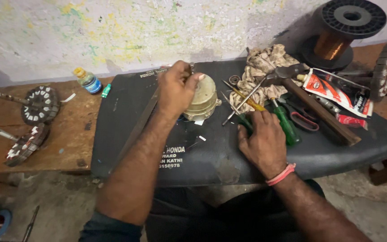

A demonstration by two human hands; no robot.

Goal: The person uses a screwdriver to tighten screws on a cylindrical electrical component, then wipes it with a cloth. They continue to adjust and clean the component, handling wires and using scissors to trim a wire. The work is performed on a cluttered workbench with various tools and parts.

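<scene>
paint-flecked wall [126,31] running behind a low wooden table [68,143], with a black seat pad [211,152] lying across it as a work surface. left hand [175,89] clamping down on a round cream-coloured motor housing [204,97], fingers curled over its top edge, housing sitting near the middle of the pad, toward the back. right hand [265,141] resting palm-down on the pad just beside a green-handled screwdriver [286,123], fingertips touching the cluster of tools; fingers lying loosely together, closing on nothing that can be made out. pink band [281,175] circling the right wrist. yellow-handled screwdriver [247,101] and thin metal rods lying crossed over a crumpled rag [265,67] behind the right hand. hammer [310,105] with a dark wooden handle stretching diagonally to the right, next to a red and white tube [337,92]. spool of copper wire [337,42] standing at the back right corner. two wound stators [36,121] on shafts lying on the bare wood at the left, well apart from the hands, with a small bottle [88,80] with a yellow cap standing near the wall. long flat metal strip [139,123] lying along the left forearm.
</scene>
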